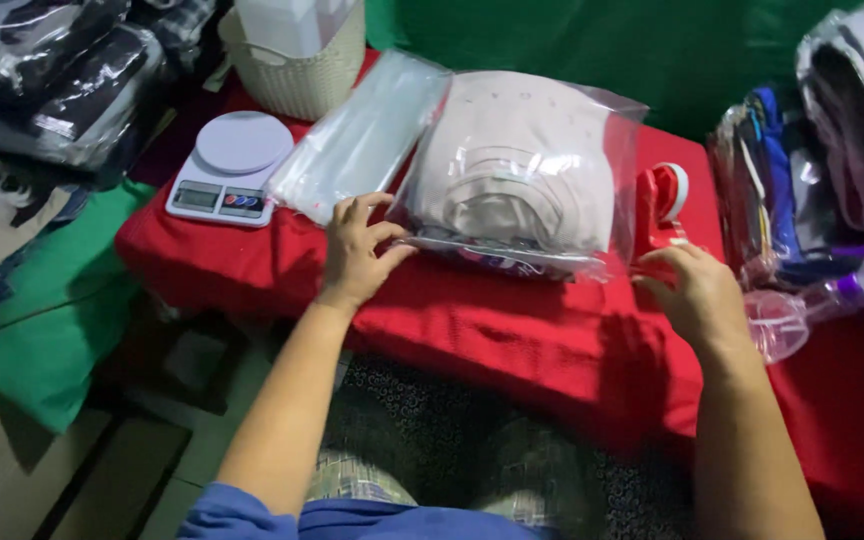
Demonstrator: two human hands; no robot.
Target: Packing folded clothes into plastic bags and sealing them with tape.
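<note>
A folded cream garment in a clear plastic bag [517, 170] lies on a red-covered table [512, 330]. My left hand [357, 250] rests on the red cloth with its fingertips touching the bag's near left corner. My right hand [697, 290] hovers at the bag's right side, fingers loosely spread, just below a red tape dispenser [660, 205]. Neither hand grips anything.
A stack of empty clear bags [362, 135] lies left of the packed one. A white kitchen scale [230, 170] and a cream woven basket [297, 60] stand at back left. Bagged clothes pile up at right [812, 170] and far left [42, 80].
</note>
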